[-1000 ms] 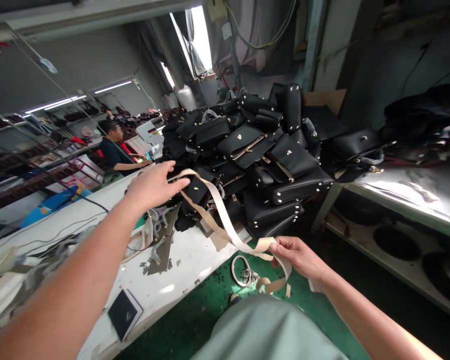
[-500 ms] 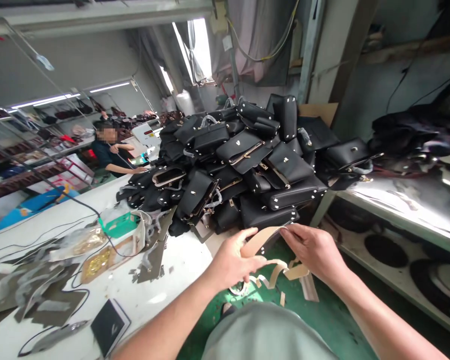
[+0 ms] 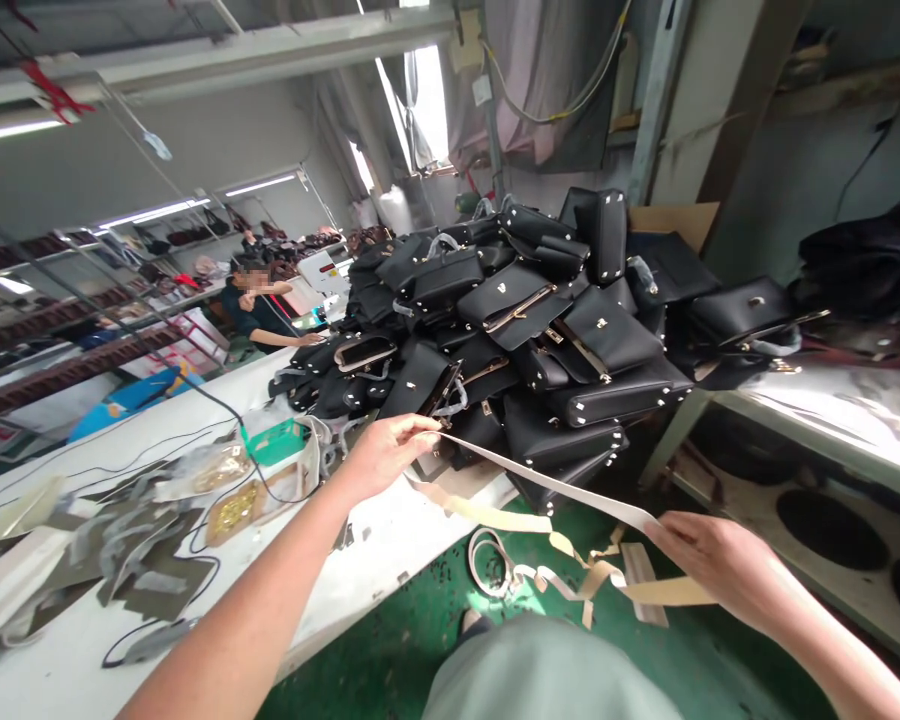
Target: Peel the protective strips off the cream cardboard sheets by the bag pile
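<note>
A person's two bare hands stretch a long beige strap (image 3: pixel 547 485) taut between them, seen from a head-worn camera looking forward and down. The left hand (image 3: pixel 386 452) pinches one end of the strap between thumb and fingertips, just in front of a tall heap of black handbags (image 3: pixel 540 320). The right hand (image 3: pixel 709 565) is closed around the other end, lower and nearer the camera, over a green floor (image 3: pixel 390 640). From the taut stretch, loose loops of the same strap hang down and coil on the floor between the arms.

The handbags, with gold clasps and studs, are piled on the far end of a long white table (image 3: pixel 360 560) and spill toward its edge. Farther left on the table lie a small green basket (image 3: pixel 274 441), clear bags of gold hardware (image 3: pixel 229 510), grey cut pieces and black cables. In the background, another person (image 3: pixel 259 310) sits at the table.
</note>
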`<state>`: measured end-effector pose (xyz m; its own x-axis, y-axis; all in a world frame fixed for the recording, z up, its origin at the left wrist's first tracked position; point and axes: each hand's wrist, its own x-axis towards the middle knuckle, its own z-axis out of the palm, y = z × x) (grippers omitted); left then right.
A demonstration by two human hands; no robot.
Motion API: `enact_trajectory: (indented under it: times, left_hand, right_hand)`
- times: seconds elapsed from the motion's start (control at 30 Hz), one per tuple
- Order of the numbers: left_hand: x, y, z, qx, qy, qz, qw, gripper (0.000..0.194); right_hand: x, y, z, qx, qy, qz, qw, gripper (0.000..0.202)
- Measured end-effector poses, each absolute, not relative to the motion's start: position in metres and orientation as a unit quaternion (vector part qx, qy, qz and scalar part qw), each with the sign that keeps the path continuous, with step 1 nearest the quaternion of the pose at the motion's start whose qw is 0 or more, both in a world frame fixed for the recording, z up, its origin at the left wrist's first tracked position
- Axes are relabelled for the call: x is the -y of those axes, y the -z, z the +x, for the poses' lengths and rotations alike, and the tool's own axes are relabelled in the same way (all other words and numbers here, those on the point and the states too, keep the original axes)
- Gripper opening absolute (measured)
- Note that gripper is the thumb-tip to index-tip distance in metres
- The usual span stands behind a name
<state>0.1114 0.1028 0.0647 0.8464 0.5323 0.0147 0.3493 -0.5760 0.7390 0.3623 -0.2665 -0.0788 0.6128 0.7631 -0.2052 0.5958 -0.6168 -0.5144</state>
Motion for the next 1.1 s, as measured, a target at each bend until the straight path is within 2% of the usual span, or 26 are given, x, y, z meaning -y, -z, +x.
enact_trajectory:
  times: [0.07,0.13,0.17,0.2,0.23,0.3,0.37,0.5,0.6,0.8,0.97,1.1]
  left_hand:
    - [-0.103,-0.062,0.111,-0.248,-0.113,0.857,0.437,0.038]
    - [-0.098,-0.059,0.114,-0.245,-0.112,0.835,0.480,0.039]
    - [-0.093,-0.057,0.118,-0.243,-0.110,0.823,0.502,0.040]
    - [-0.086,-0.056,0.123,-0.238,-0.102,0.812,0.523,0.040]
    - [-0.078,-0.055,0.128,-0.232,-0.090,0.803,0.542,0.041]
    - [-0.060,-0.055,0.141,-0.216,-0.058,0.785,0.578,0.042]
    - [-0.043,-0.054,0.152,-0.192,-0.035,0.766,0.613,0.044]
    - [-0.028,-0.047,0.162,-0.156,-0.047,0.744,0.648,0.041]
    - [-0.034,-0.030,0.156,-0.170,-0.089,0.739,0.646,0.033]
    - [-0.046,0.010,0.127,-0.241,-0.114,0.721,0.640,0.043]
    - [-0.049,-0.001,0.113,-0.204,-0.082,0.725,0.652,0.028]
    - [-0.046,-0.020,0.115,-0.169,-0.021,0.704,0.689,0.040]
  right_hand:
    - [0.268,0.088,0.367,0.393,-0.238,-0.872,0.169,0.051]
    - [0.260,0.087,0.365,0.403,-0.231,-0.866,0.185,0.043]
    - [0.251,0.082,0.360,0.413,-0.215,-0.857,0.219,0.040]
    - [0.239,0.074,0.352,0.422,-0.188,-0.846,0.266,0.046]
    - [0.225,0.062,0.343,0.432,-0.172,-0.826,0.319,0.060]
    - [0.191,0.036,0.319,0.471,-0.115,-0.767,0.421,0.066]
    - [0.157,0.012,0.297,0.522,-0.097,-0.696,0.483,0.071]
    - [0.119,-0.008,0.277,0.526,-0.090,-0.636,0.557,0.036]
    - [0.118,-0.008,0.284,0.516,-0.077,-0.643,0.561,0.023]
    - [0.133,-0.008,0.314,0.454,-0.065,-0.732,0.504,0.027]
    - [0.146,0.003,0.339,0.391,-0.154,-0.783,0.458,0.037]
    - [0.153,0.015,0.340,0.433,-0.215,-0.754,0.444,0.039]
